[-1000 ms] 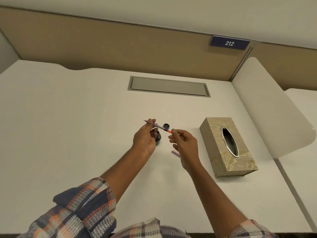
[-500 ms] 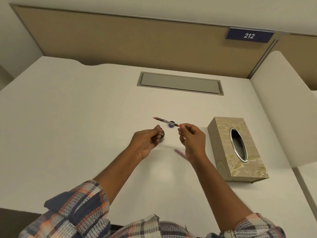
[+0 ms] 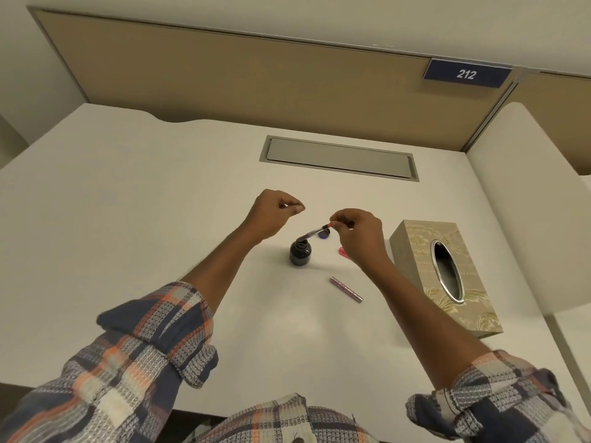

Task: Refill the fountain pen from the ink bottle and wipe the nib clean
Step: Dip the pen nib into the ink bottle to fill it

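Observation:
A small dark ink bottle [image 3: 300, 252] stands open on the white desk [image 3: 128, 238]. My right hand [image 3: 358, 233] pinches the red upper end of the thin fountain pen section [image 3: 315, 233], which slants down to the left with its nib end in the bottle's mouth. My left hand [image 3: 275, 212] hovers up and left of the bottle, fingers curled together, holding nothing that I can see. The bottle's blue cap [image 3: 324, 233] lies just behind the pen. A metallic pink pen barrel [image 3: 346, 289] lies on the desk nearer to me.
A beige patterned tissue box [image 3: 447, 276] with an oval opening stands to the right. A small pink item [image 3: 343, 251] peeks out under my right hand. A grey cable hatch [image 3: 339, 158] is set into the desk behind, and a white divider [image 3: 527, 193] borders the right side.
My left hand has let go of the bottle and risen up and left. My right hand has tipped the pen down so its nib end now sits in the bottle mouth.

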The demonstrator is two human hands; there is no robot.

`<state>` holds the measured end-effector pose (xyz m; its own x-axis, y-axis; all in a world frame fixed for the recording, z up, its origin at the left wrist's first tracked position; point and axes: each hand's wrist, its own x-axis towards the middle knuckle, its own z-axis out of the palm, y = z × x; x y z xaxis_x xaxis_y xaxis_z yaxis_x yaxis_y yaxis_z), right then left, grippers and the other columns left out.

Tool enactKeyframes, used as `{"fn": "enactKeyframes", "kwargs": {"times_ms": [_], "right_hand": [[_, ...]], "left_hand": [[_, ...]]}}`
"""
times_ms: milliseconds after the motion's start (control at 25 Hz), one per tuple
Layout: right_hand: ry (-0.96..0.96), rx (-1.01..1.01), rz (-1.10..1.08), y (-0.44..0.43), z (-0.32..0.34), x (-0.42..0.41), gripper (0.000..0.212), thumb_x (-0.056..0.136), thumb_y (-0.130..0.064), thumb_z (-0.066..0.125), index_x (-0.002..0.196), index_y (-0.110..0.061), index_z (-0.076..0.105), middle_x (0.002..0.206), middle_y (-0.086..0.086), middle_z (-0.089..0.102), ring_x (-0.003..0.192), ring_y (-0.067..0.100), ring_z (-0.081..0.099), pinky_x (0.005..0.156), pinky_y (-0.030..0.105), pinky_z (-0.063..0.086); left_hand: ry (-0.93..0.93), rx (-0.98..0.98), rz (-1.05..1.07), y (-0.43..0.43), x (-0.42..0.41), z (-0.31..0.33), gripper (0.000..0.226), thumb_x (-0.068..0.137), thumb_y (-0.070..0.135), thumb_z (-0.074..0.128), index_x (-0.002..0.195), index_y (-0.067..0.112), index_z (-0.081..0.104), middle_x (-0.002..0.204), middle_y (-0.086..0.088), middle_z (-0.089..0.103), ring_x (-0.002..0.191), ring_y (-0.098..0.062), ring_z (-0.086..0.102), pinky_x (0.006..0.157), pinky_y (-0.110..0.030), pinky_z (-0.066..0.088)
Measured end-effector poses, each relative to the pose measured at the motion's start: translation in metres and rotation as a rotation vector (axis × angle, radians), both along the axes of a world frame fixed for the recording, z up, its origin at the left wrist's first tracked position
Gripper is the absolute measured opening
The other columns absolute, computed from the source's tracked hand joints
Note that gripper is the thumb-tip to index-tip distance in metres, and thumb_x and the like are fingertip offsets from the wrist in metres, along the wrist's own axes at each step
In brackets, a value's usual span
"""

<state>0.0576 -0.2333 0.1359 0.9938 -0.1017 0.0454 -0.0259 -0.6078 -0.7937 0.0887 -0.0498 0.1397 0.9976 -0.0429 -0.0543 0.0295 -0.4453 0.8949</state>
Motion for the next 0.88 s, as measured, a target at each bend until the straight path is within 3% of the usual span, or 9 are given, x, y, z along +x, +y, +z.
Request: {"fn": "enactKeyframes", "kwargs": {"times_ms": [80, 160, 320, 520, 680, 880], "right_hand": [[-0.027, -0.109, 0.067, 0.007, 0.006, 0.004, 0.014, 0.087, 0.000, 0.060, 0.092, -0.001, 0.074, 0.093, 0.014, 0.072, 0.080, 0.022, 0.065, 0.071, 0.015, 0.046], [-0.037, -0.181, 0.112, 0.014, 0.012, 0.007, 0.016, 0.088, 0.001, 0.060, 0.095, 0.000, 0.073, 0.097, 0.017, 0.072, 0.090, 0.028, 0.066, 0.076, 0.025, 0.046], [-0.041, -0.238, 0.117, 0.011, 0.023, 0.013, 0.018, 0.088, 0.002, 0.060, 0.099, -0.002, 0.073, 0.100, 0.015, 0.071, 0.087, 0.026, 0.066, 0.073, 0.023, 0.044], [-0.016, -0.287, 0.120, 0.014, 0.028, 0.016, 0.017, 0.091, -0.001, 0.057, 0.099, -0.004, 0.073, 0.098, 0.011, 0.068, 0.058, 0.005, 0.055, 0.068, 0.026, 0.048], [-0.008, -0.386, 0.180, 0.021, 0.023, 0.021, 0.022, 0.085, 0.006, 0.060, 0.098, -0.005, 0.073, 0.096, 0.012, 0.072, 0.083, 0.025, 0.067, 0.073, 0.029, 0.051], [0.021, -0.469, 0.243, 0.030, 0.018, 0.028, 0.023, 0.086, 0.004, 0.056, 0.097, -0.009, 0.071, 0.093, 0.008, 0.074, 0.088, 0.026, 0.067, 0.079, 0.040, 0.056]], "left_hand": [[0.020, -0.004, -0.079, 0.001, 0.004, -0.003, 0.014, 0.085, 0.013, 0.065, 0.095, 0.007, 0.073, 0.100, -0.005, 0.071, 0.096, -0.014, 0.062, 0.083, -0.018, 0.046], [0.034, -0.024, -0.134, 0.003, 0.006, -0.004, 0.016, 0.086, 0.012, 0.063, 0.097, 0.006, 0.073, 0.101, -0.005, 0.072, 0.093, -0.009, 0.063, 0.077, -0.007, 0.045], [0.025, -0.073, -0.112, 0.004, 0.007, -0.002, 0.016, 0.087, 0.012, 0.062, 0.097, 0.006, 0.072, 0.096, -0.001, 0.070, 0.085, 0.002, 0.060, 0.066, 0.002, 0.041], [0.021, -0.135, -0.083, 0.014, 0.012, -0.005, 0.016, 0.086, 0.012, 0.064, 0.097, 0.006, 0.073, 0.100, -0.005, 0.072, 0.089, -0.007, 0.062, 0.075, -0.012, 0.046], [0.047, -0.138, -0.133, 0.011, 0.012, -0.007, 0.015, 0.083, 0.010, 0.067, 0.096, 0.006, 0.073, 0.095, -0.006, 0.072, 0.089, -0.013, 0.062, 0.081, -0.018, 0.047], [0.079, -0.168, -0.169, 0.010, 0.012, -0.017, 0.013, 0.082, 0.008, 0.068, 0.094, 0.006, 0.073, 0.091, -0.006, 0.071, 0.090, -0.016, 0.064, 0.085, -0.027, 0.049]]}}
